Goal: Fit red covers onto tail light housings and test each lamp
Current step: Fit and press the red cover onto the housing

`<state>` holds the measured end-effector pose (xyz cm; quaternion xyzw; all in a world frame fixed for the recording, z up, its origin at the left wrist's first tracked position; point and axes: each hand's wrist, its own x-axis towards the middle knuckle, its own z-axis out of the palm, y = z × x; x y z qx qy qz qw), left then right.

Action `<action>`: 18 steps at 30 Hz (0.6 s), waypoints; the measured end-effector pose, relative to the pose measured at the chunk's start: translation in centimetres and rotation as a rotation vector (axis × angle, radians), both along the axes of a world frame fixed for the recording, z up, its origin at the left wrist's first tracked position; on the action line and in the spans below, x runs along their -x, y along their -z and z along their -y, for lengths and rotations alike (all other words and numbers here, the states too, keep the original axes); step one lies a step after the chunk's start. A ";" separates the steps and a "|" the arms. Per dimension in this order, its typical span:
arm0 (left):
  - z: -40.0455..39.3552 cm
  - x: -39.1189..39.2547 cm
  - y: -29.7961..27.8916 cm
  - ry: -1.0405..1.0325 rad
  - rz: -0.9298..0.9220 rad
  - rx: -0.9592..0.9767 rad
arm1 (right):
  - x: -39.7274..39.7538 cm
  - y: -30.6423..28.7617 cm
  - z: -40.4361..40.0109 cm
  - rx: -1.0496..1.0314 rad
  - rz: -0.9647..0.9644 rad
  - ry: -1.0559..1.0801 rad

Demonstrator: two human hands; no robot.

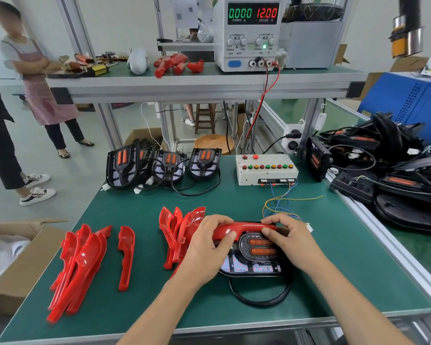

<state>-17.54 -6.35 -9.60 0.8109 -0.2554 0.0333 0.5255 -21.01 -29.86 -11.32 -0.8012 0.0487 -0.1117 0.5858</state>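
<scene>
A black tail light housing with two orange lenses lies on the green mat in front of me. A red cover sits along its far edge. My left hand grips the cover's left end, fingers curled over it. My right hand pinches the cover's right end with thumb and fingers. A black cable loops out from under the housing toward me. More red covers lie in a pile at the left, one lies alone, and another bunch sits just left of my left hand.
Several housings stand at the mat's far edge. A white test box with coloured buttons sits far right, thin wires running toward the housing. A power supply reads 12.00 V on the shelf. Black lamp parts pile at right. Two people stand left.
</scene>
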 end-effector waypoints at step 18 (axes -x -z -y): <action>-0.6 0.2 0.2 -0.004 -0.093 0.038 | 0.2 0.2 0.3 -0.032 -0.031 -0.059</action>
